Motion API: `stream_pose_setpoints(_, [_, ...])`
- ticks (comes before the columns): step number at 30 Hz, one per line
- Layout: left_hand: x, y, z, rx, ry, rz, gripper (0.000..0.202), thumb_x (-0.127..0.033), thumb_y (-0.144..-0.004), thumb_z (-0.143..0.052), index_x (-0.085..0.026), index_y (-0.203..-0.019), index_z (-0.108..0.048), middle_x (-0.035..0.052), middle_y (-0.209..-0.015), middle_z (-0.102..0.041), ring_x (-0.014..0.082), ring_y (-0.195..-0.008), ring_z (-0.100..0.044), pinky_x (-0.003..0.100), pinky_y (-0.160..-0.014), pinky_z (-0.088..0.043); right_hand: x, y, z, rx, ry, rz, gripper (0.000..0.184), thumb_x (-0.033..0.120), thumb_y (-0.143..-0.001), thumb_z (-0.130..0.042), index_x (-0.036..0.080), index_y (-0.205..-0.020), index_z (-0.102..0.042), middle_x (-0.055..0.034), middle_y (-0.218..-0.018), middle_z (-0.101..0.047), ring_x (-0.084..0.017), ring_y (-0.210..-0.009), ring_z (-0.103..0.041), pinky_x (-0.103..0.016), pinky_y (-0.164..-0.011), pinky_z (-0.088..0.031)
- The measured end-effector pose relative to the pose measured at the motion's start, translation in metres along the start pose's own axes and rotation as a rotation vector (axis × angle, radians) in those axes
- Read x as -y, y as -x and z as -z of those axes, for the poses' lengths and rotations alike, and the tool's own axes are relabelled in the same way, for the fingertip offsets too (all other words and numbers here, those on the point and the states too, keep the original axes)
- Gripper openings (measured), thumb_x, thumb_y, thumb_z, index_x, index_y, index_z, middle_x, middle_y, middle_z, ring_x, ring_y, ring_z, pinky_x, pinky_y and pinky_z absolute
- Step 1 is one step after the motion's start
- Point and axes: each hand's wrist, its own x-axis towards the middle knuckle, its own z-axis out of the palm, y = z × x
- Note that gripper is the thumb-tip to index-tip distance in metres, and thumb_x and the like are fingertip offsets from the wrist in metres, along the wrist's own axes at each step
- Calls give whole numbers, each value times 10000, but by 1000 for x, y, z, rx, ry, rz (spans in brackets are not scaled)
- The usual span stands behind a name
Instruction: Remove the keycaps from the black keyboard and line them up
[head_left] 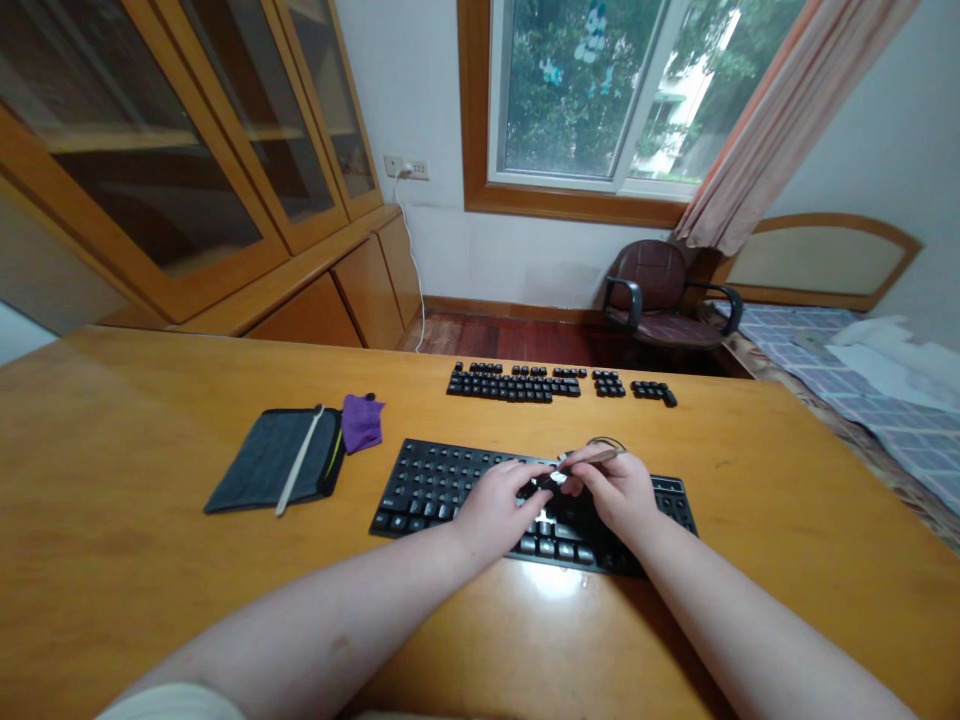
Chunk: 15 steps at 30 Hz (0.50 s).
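Observation:
A black keyboard [431, 490] lies on the desk in front of me, with many keycaps off and bare key posts showing on its left part. My left hand [499, 505] rests over its middle, thumb and index finger curled together around a small dark and white spot I cannot make out. Pinched in my right hand [619, 490] is a slim metal tool [600, 456] with a thin curved loop at its back end; its kind is unclear. Its tip points toward the left fingertips, and the fingers hide where it meets the keyboard. Several loose black keycaps [517, 385] are lined up in rows behind the keyboard.
On the left lie a dark zip pouch [259, 460], a pale thin stick-like brush [300, 465] across it, and a purple cloth [362, 422]. More keycaps [609, 384] stand near the desk's far edge. Beyond are a glass cabinet [225, 150] and an office chair [652, 290].

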Motion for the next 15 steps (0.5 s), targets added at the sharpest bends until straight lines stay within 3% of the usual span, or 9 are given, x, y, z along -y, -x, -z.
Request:
stream_pose_setpoints(3, [-1, 1, 1, -15, 25, 7, 257, -275, -785, -586, -218, -1028, -645, 42, -998, -675, 196, -942, -600, 337, -888, -462, -1, 0, 0, 54, 122, -28, 249, 337, -877, -475, 175, -753, -617, -27, -612, -641, -130, -488, -602, -230, -454, -485])
stream_pose_setpoints(7, [-2, 1, 0, -21, 43, 16, 230, -253, -771, -608, -222, -994, -653, 26, -987, -682, 191, -939, -606, 326, -885, -463, 2, 0, 1, 58, 324, 42, 247, 305, -876, -475, 191, -709, -616, -26, -612, -639, -141, -549, -610, -243, -526, -483])
stream_pose_setpoints(15, [4, -1, -4, -117, 152, 104, 180, -245, -724, -654, -205, -900, -662, 21, -904, -687, 183, -866, -624, 316, -827, -495, 11, 3, -4, 58, 413, 175, 236, 300, -873, -463, 199, -739, -628, -36, -654, -658, -158, -611, -627, -265, -593, -495])
